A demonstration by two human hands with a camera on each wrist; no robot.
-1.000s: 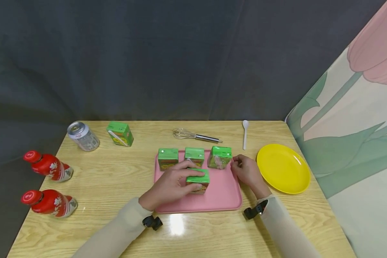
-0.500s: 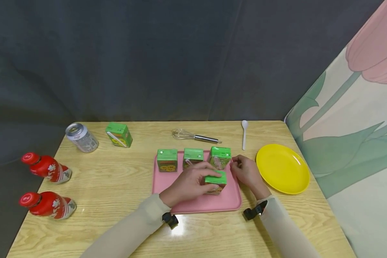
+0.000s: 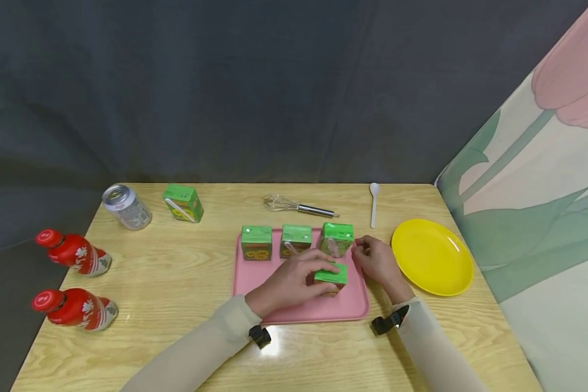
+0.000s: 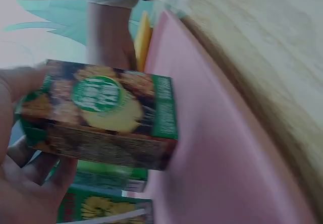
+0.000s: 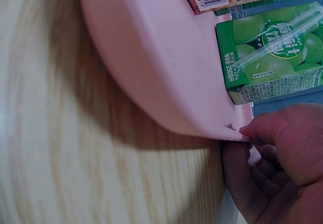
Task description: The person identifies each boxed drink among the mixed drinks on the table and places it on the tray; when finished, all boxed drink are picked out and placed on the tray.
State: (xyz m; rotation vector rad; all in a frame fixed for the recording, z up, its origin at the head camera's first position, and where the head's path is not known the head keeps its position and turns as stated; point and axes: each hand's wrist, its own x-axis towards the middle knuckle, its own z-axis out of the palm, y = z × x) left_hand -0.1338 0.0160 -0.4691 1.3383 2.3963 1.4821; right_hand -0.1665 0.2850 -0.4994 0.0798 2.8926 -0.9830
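Note:
My left hand (image 3: pixel 296 276) grips a green-topped drink carton (image 3: pixel 335 276) from above, at the right part of the pink tray (image 3: pixel 247 275). The left wrist view shows the brown printed side of this carton (image 4: pixel 101 103) between thumb and fingers; whether its base touches the tray I cannot tell. Behind it a row of upright drink cartons stands on the tray: one at left (image 3: pixel 256 243), one in the middle (image 3: pixel 295 234), partly covered by my left hand, and a grape one at right (image 3: pixel 336 239). With thumb and fingers my right hand (image 5: pixel 277 168) pinches the tray's right rim.
A yellow plate (image 3: pixel 432 257) lies right of the tray. Behind it are a whisk (image 3: pixel 301 207) and a white spoon (image 3: pixel 373 204). At left stand another carton (image 3: pixel 183 203), a can (image 3: pixel 126 207) and two red bottles (image 3: pixel 73 252).
My left hand has carried its carton rightward across the tray, mostly in the first half second, uncovering more of the back-left carton. The right hand keeps its place at the tray rim.

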